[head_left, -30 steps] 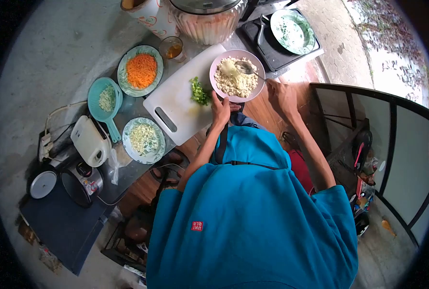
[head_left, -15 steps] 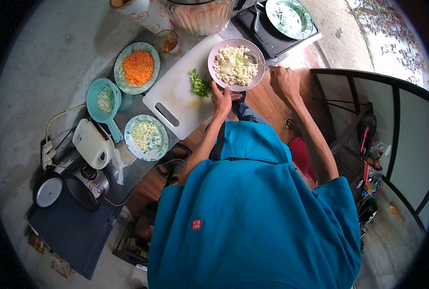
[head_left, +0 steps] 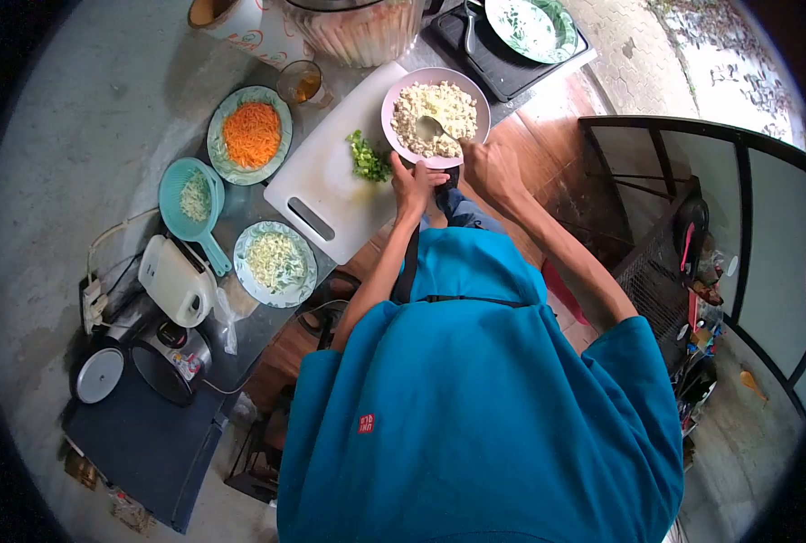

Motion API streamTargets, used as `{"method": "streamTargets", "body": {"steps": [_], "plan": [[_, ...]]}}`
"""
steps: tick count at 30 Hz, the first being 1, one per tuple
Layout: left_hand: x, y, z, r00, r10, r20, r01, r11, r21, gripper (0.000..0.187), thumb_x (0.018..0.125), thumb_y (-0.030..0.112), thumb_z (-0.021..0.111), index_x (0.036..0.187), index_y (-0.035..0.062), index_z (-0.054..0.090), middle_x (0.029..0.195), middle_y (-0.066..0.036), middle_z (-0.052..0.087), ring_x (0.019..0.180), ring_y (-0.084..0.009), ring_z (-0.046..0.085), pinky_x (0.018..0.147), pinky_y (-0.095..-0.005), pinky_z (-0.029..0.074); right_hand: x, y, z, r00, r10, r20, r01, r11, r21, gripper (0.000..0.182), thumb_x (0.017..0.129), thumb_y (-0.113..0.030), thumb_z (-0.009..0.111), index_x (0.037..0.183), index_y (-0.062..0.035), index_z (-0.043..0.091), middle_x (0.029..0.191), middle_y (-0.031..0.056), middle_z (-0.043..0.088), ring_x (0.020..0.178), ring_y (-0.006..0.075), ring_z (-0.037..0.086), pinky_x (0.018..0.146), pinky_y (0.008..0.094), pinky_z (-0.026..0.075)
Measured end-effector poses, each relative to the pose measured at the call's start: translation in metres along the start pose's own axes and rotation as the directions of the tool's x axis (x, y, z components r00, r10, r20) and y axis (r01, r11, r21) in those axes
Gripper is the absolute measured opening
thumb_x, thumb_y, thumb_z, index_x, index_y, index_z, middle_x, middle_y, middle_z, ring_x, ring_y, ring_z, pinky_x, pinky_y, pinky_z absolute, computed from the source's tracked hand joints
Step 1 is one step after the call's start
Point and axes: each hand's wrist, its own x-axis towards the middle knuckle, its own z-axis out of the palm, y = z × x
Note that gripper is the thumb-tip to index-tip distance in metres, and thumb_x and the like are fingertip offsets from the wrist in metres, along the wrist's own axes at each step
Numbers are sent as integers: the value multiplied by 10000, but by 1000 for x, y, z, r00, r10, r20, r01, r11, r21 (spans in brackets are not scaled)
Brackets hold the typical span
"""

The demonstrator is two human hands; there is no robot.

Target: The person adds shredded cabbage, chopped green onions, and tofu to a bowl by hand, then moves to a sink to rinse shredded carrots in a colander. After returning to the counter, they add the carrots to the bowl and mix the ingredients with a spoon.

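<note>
Right hand (head_left: 493,172) clenched round the spoon (head_left: 432,128), its head in pale crumbled food (head_left: 457,104), just up and left of the knuckles! Left hand (head_left: 412,185) clasps the pink bowl (head_left: 388,122) by its near edge, bowl directly ahead. Beside it, chopped greens (head_left: 367,158) on the white cutting board (head_left: 317,176); farther left, shredded carrot (head_left: 251,134).
</note>
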Motion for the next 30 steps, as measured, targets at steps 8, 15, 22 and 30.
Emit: {"method": "streamTargets", "body": {"steps": [8,15,22,30], "plan": [[1,-3,-2,999,36,-9,-35,998,44,582,974,78,319,1399,38,-75,878,-279,603,683,-304,673,626,-346,581,-9,32,-8,992,124,3,-124,989,78,166,742,-110,548,840,-25,651,638,222,602,584,363,618,507,455,479],[0,-5,-2,1000,20,9,-20,1000,11,628,960,60,346,1403,70,-99,895,-284,595,709,-325,671,633,-364,579,3,22,-11,983,180,-31,-180,984,11,164,787,-127,532,798,-14,651,628,236,597,597,375,625,523,469,487],[2,-6,-1,999,42,3,-42,999,-19,603,950,48,361,1398,61,-42,868,-264,599,657,-317,669,586,-354,584,13,10,-4,992,127,-2,-127,992,3,141,730,-97,525,723,-18,641,617,236,596,579,363,629,511,462,488],[-2,-1,-1,1000,26,15,-26,999,18,596,955,60,369,1382,59,-47,905,-279,590,692,-317,670,621,-367,583,19,51,-18,979,190,-71,-191,982,-6,159,766,-101,542,819,-15,665,671,223,617,592,358,623,507,439,486]]}}
